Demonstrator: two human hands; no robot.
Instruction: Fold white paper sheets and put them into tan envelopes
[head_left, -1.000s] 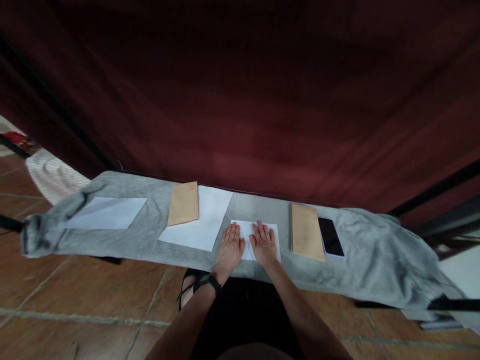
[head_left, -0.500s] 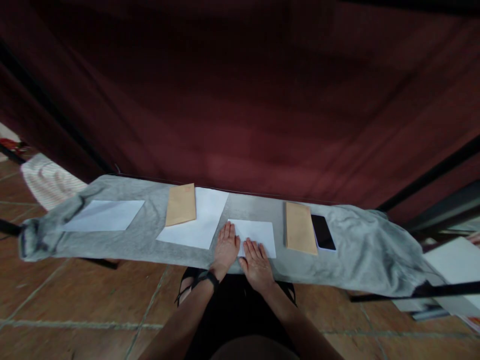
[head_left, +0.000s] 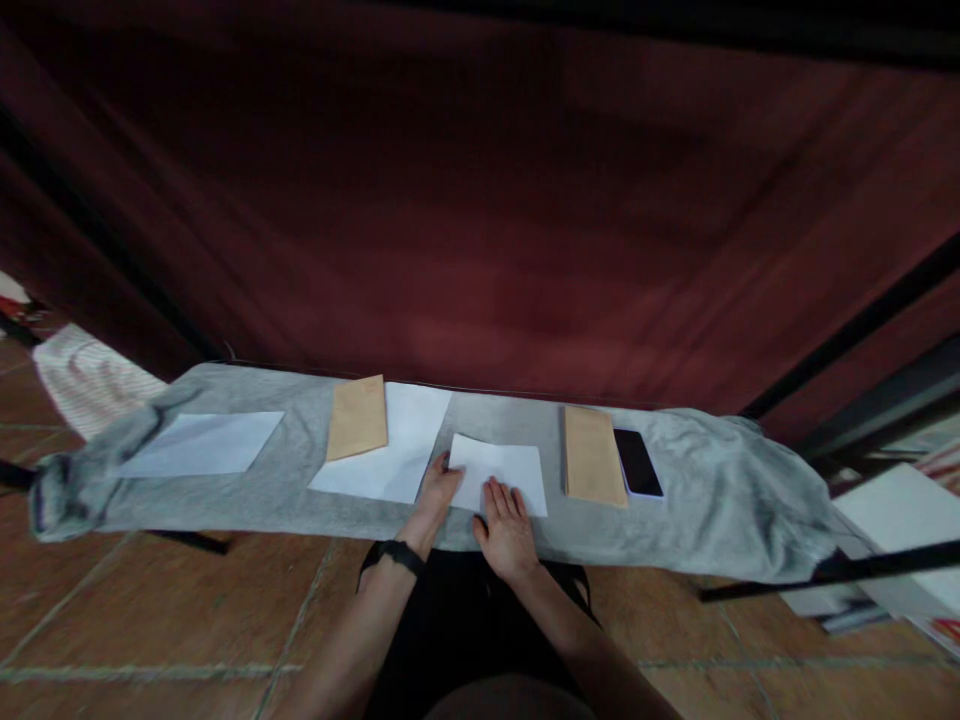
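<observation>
Directly before me lies a small white sheet of paper, apparently folded point(head_left: 510, 466), on the grey cloth. My left hand point(head_left: 437, 490), with a dark band on its wrist, pinches the paper's left edge, thumb on top; that edge is slightly raised. My right hand point(head_left: 506, 530) rests flat on the lower part of the paper, fingers stretched out. Left of my hands is a larger white sheet point(head_left: 412, 430), partly covered by a brown envelope point(head_left: 357, 418). On the right a small stack of brown envelopes point(head_left: 595, 455) lies beside a phone point(head_left: 638, 463).
The grey cloth point(head_left: 247, 505) covers a long narrow bench. Another white sheet point(head_left: 206, 445) lies at its left end, and the cloth is bunched at both ends. A dark red panel point(head_left: 480, 250) rises behind. Tiled floor point(head_left: 187, 620) shows below.
My left hand has gone from lying flat at the paper's left edge to pinching it, and that edge has lifted a little. My right hand stays flat on the paper.
</observation>
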